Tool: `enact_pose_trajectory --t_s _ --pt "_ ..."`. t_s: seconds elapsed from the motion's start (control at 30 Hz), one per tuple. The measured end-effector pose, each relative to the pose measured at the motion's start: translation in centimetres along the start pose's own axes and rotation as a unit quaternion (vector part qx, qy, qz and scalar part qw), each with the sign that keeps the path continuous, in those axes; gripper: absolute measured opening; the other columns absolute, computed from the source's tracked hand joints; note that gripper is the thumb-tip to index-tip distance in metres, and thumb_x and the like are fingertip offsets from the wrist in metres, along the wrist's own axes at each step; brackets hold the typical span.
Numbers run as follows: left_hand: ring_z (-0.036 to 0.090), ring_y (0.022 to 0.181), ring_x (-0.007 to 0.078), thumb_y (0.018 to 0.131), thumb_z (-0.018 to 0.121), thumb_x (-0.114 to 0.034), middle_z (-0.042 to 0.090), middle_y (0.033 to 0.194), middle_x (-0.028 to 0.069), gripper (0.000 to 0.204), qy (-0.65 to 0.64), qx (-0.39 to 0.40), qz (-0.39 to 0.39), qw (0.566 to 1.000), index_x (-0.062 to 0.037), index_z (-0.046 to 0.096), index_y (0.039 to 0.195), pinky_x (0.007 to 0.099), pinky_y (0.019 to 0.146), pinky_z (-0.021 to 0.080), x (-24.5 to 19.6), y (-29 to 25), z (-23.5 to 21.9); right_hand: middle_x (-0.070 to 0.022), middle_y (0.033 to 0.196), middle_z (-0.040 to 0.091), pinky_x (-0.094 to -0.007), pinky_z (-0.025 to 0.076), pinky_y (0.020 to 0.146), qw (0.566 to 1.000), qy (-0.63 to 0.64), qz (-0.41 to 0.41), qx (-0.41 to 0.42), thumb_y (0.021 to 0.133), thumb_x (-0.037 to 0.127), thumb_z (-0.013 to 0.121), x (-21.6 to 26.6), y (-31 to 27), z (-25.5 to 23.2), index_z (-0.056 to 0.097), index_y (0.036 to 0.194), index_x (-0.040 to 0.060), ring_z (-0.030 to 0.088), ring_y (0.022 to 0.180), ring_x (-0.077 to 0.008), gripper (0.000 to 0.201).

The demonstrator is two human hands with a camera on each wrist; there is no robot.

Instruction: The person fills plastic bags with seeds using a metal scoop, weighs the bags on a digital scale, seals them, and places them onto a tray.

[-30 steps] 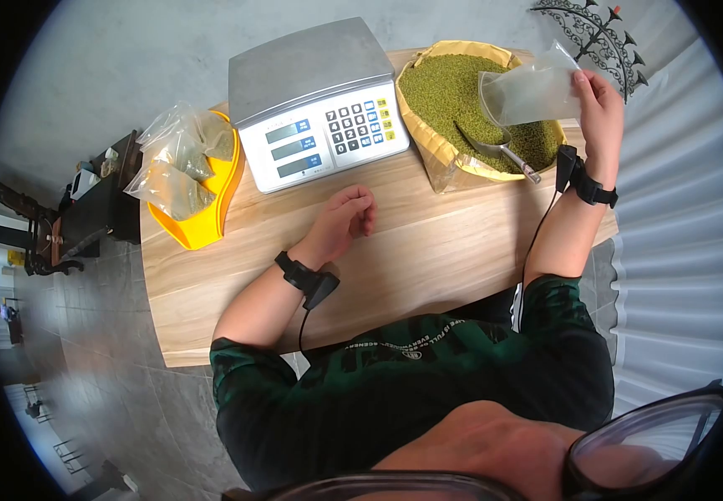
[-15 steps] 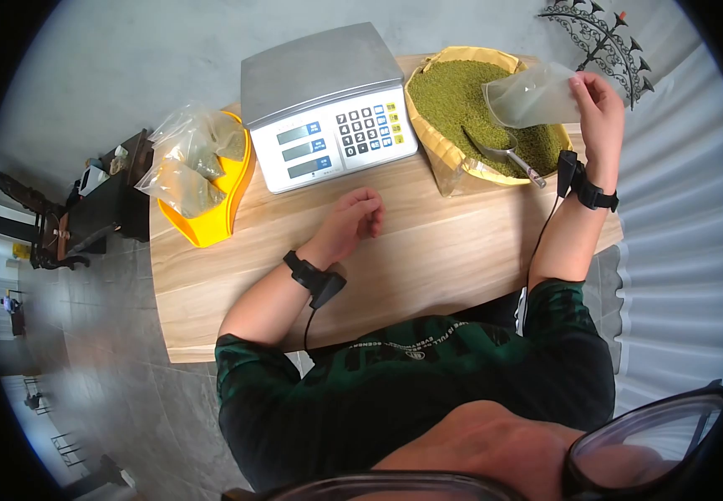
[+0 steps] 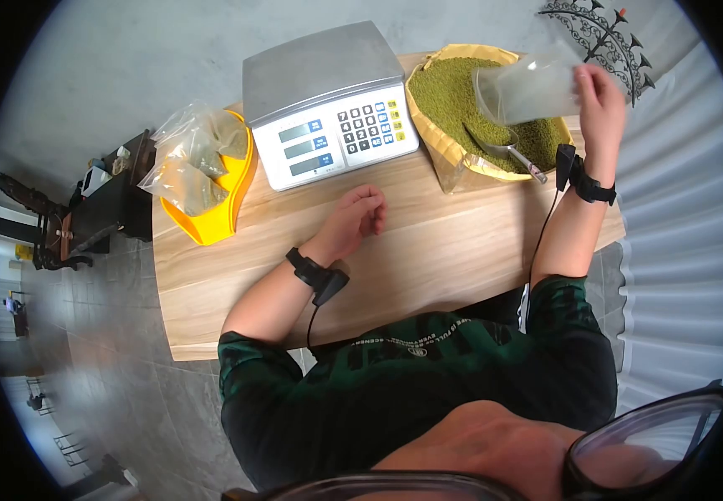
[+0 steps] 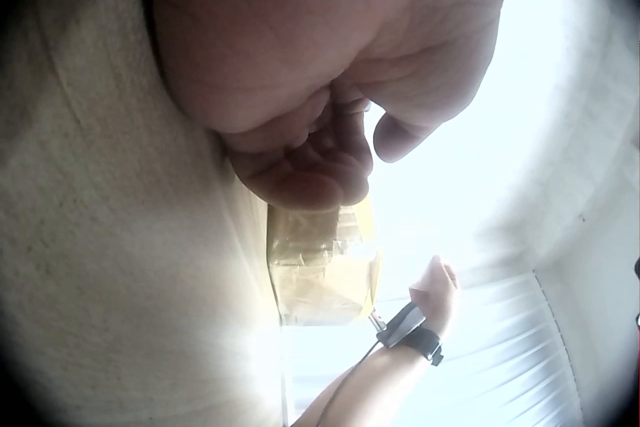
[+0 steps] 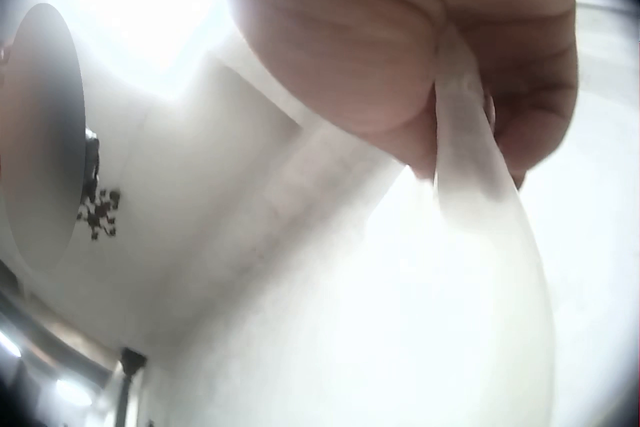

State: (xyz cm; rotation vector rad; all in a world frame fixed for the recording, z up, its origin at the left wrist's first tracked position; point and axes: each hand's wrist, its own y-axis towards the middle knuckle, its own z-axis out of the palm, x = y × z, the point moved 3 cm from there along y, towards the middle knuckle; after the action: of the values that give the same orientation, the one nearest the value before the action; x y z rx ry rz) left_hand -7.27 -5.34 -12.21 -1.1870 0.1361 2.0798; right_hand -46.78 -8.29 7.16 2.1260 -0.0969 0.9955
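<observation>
My right hand (image 3: 602, 96) pinches a clear plastic bag (image 3: 528, 88) by one edge above the sack of green beans. The bag hangs out to the left, over the beans, and in the right wrist view the plastic (image 5: 490, 247) runs down from between thumb and fingers. Beneath it, the open yellow-lined sack (image 3: 445, 159) is full of small green beans (image 3: 445, 92), with a metal scoop (image 3: 503, 149) lying in them, handle over the near rim. My left hand (image 3: 353, 221) rests on the table in front of the scale, fingers loosely curled, holding nothing.
A digital scale (image 3: 328, 100) with a grey platform and keypad stands left of the sack. Farther left, a yellow scoop-shaped tray (image 3: 226, 221) holds several filled clear bags (image 3: 190, 179) on the wooden table (image 3: 428, 242). A white curtain (image 3: 670, 275) hangs at the right.
The right hand has shifted the bag slightly over the beans, and the bag swings and changes shape. The left hand stays on the table. The head view has shifted a little.
</observation>
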Motion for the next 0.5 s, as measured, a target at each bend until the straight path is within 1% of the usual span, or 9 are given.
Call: enact_pose_trajectory --t_s 0.1,0.13,0.23,0.27,0.33,0.37,0.43,0.47,0.5 --pt "0.055 0.066 0.012 0.096 0.054 -0.018 0.057 0.078 0.0006 0.01 0.006 0.002 0.002 1.0 -0.0104 0.056 0.09 0.025 0.06 0.045 0.0 0.1 -0.2 -0.0038 0.078 0.067 -0.0244 0.047 0.063 1.0 0.005 0.007 -0.004 0.096 0.024 0.061 -0.3 0.0 0.7 0.068 0.104 -0.0003 0.059 0.068 -0.0096 0.027" --pt "0.055 0.066 0.012 0.096 0.054 -0.018 0.057 0.078 0.0006 0.01 0.006 0.002 0.002 1.0 -0.0104 0.056 0.09 0.025 0.06 0.045 0.0 0.2 -0.3 -0.0041 0.08 0.068 -0.0245 0.048 0.064 0.999 -0.009 -0.026 -0.04 0.096 0.025 0.062 0.1 0.1 0.4 0.068 0.104 -0.0007 0.06 0.069 -0.01 0.027" --pt "0.055 0.065 0.0119 0.096 0.054 -0.017 0.058 0.078 0.0006 0.01 0.003 0.005 0.004 1.0 -0.0104 0.055 0.09 0.025 0.06 0.045 0.1 0.2 -0.3 -0.0072 0.079 0.068 -0.0268 0.049 0.065 1.0 -0.022 -0.008 -0.014 0.096 0.025 0.062 -0.1 0.1 0.4 0.069 0.102 0.0 0.062 0.068 -0.014 0.026" --pt "0.055 0.066 0.0125 0.096 0.055 -0.019 0.057 0.078 0.0007 0.011 0.004 0.009 0.004 1.0 -0.0102 0.056 0.09 0.026 0.061 0.045 0.1 0.2 -0.3 -0.0072 0.079 0.068 -0.0268 0.049 0.065 1.0 -0.022 -0.008 -0.014 0.096 0.025 0.062 0.1 0.0 0.5 0.069 0.102 0.0 0.062 0.068 -0.014 0.026" --pt "0.055 0.067 0.0131 0.096 0.056 -0.02 0.057 0.079 0.0008 0.012 0.004 0.013 0.004 1.0 -0.01 0.056 0.09 0.027 0.062 0.045 0.2 0.2 -0.3 -0.0111 0.081 0.068 -0.0294 0.049 0.065 0.989 -0.144 -0.027 -0.003 0.094 0.023 0.063 0.8 -0.1 0.5 0.069 0.101 0.0019 0.063 0.067 -0.019 0.022" --pt "0.055 0.067 0.0131 0.096 0.056 -0.02 0.057 0.079 0.0008 0.012 0.004 0.015 0.004 1.0 -0.0101 0.056 0.09 0.027 0.062 0.045 0.2 0.3 -0.4 -0.0111 0.081 0.068 -0.0294 0.049 0.065 0.989 -0.144 -0.027 -0.003 0.094 0.023 0.063 1.0 -0.2 0.6 0.069 0.101 0.0019 0.063 0.067 -0.019 0.022" --pt "0.055 0.067 0.0131 0.096 0.056 -0.02 0.057 0.079 0.0007 0.012 0.006 0.016 0.004 1.0 -0.0101 0.056 0.09 0.0271 0.063 0.045 0.2 0.3 -0.4 -0.014 0.082 0.068 -0.0311 0.049 0.065 0.984 -0.157 -0.072 -0.048 0.093 0.022 0.064 1.6 -0.4 0.5 0.069 0.099 0.0031 0.064 0.069 -0.0227 0.02" --pt "0.055 0.067 0.0131 0.096 0.056 -0.021 0.057 0.079 0.0006 0.012 0.008 0.013 0.004 1.0 -0.0102 0.056 0.091 0.027 0.063 0.045 0.1 0.2 -0.4 -0.014 0.082 0.068 -0.0311 0.049 0.065 0.984 -0.156 -0.072 -0.049 0.093 0.022 0.064 1.7 -0.4 0.4 0.069 0.099 0.0031 0.064 0.069 -0.0227 0.02" --pt "0.055 0.067 0.0131 0.096 0.056 -0.021 0.057 0.079 0.0006 0.012 0.011 0.01 0.002 1.0 -0.0102 0.056 0.091 0.027 0.063 0.045 0.1 0.2 -0.4 -0.014 0.082 0.068 -0.031 0.05 0.066 0.98 -0.147 -0.096 -0.094 0.093 0.022 0.064 2.0 -0.4 0.2 0.069 0.098 0.0026 0.064 0.069 -0.0227 0.021"
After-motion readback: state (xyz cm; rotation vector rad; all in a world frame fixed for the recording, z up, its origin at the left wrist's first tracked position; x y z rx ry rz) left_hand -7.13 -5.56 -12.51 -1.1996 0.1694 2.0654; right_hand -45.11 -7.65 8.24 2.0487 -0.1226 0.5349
